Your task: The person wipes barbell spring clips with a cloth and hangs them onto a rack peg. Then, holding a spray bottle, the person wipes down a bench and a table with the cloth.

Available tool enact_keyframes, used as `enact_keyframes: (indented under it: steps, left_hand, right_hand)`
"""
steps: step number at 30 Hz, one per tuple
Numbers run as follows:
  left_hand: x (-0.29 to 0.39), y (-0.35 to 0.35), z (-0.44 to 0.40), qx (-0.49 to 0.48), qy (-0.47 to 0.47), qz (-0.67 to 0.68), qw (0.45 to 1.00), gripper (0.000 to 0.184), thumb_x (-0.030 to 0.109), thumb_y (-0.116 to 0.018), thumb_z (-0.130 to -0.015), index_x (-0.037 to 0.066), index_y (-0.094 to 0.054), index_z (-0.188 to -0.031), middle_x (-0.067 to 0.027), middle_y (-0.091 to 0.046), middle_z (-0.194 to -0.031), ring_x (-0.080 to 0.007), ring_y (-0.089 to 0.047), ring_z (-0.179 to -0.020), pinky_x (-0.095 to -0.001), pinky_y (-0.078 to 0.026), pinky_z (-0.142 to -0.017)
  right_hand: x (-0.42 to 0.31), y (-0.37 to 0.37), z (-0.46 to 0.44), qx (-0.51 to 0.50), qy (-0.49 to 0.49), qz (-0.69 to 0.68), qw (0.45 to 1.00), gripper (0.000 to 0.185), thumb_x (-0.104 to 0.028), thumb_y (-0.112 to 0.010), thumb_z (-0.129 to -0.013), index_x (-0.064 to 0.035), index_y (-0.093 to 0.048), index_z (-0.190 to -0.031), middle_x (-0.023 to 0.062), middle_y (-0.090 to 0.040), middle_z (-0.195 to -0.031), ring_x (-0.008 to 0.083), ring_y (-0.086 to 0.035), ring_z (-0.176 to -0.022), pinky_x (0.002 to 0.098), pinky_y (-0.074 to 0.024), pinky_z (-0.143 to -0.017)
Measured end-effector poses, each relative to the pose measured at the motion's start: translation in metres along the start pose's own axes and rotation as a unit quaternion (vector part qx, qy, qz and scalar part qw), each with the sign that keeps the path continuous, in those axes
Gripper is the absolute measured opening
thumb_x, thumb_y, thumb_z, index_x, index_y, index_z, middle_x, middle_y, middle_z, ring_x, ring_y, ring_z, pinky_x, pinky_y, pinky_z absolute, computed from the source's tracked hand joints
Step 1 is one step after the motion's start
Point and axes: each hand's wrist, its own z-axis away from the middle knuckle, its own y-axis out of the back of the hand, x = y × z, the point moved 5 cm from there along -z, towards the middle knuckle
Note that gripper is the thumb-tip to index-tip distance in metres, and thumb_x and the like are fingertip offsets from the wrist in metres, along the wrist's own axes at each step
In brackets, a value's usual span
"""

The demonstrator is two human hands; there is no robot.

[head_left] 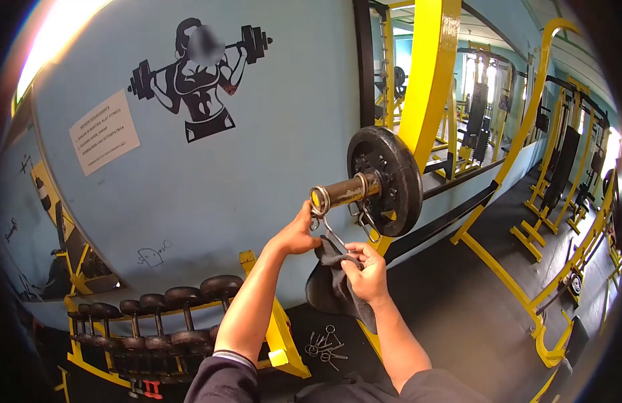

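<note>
The left hand [297,232] is partly closed at a spring clip [322,203] on the end of the bar [344,192]. The right hand [366,272] grips a dark cloth [338,272], pinched between thumb and fingers against the clip's wire handle; the rest hangs below. A second clip [366,218] sits farther along the bar, next to the black plate [386,181] by a yellow post [426,87]. On the floor [418,336] below lies a pile of clips [325,348]. Dumbbells [183,295] fill a rack [284,336] against the blue wall [270,134], which bears a printed notice [105,133] and a lifter drawing [202,87].
</note>
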Motion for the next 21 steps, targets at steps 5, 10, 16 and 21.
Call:
enact_keyframes:
  steps: [5, 10, 16, 21]
  left_hand:
    - [-0.019, 0.0, -0.01, -0.048, 0.032, 0.112, 0.992, 0.098, 0.005, -0.068, -0.07, 0.001, -0.005, -0.146, -0.0167, -0.027, -0.145, -0.0314, -0.027, -0.137, -0.0414, -0.028, -0.11]
    - [-0.006, -0.02, -0.018, 0.22, -0.055, 0.155, 0.962, 0.071, 0.018, -0.078, -0.074, 0.001, -0.034, -0.128, -0.0173, -0.046, -0.125, -0.0265, -0.048, -0.116, -0.041, -0.04, -0.099]
    - [0.005, -0.035, -0.019, 0.388, -0.08, 0.27, 0.878, 0.041, 0.01, -0.079, -0.074, 0.003, -0.055, -0.107, -0.007, -0.065, -0.101, -0.0142, -0.062, -0.092, -0.0317, -0.051, -0.083]
    - [0.012, -0.047, -0.043, 0.233, -0.062, 0.379, 0.893, 0.037, 0.006, -0.079, -0.073, 0.004, -0.063, -0.106, -0.0026, -0.067, -0.096, -0.0113, -0.061, -0.09, -0.0288, -0.05, -0.08]
  right_hand:
    - [0.013, -0.011, -0.011, 0.021, -0.051, 0.233, 0.971, 0.043, -0.018, -0.069, -0.075, -0.0015, -0.06, -0.115, 0.0132, -0.065, -0.065, 0.0211, -0.065, -0.061, 0.0332, -0.0499, -0.06]
    - [0.009, -0.009, -0.022, 0.147, 0.055, 0.358, 0.92, 0.019, -0.02, -0.068, -0.081, -0.0051, -0.065, -0.092, 0.014, -0.062, -0.06, 0.0331, -0.062, -0.058, 0.0403, -0.0453, -0.053]
    - [-0.006, 0.009, -0.024, 0.153, 0.111, 0.383, 0.904, 0.015, -0.02, -0.062, -0.086, -0.0049, -0.063, -0.083, 0.0155, -0.064, -0.067, 0.0357, -0.063, -0.061, 0.0435, -0.048, -0.054]
    - [0.007, 0.019, 0.019, 0.167, 0.017, 0.286, 0.943, 0.023, -0.023, -0.071, -0.081, -0.0016, -0.064, -0.087, 0.0149, -0.064, -0.063, 0.0309, -0.064, -0.058, 0.0376, -0.0479, -0.054]
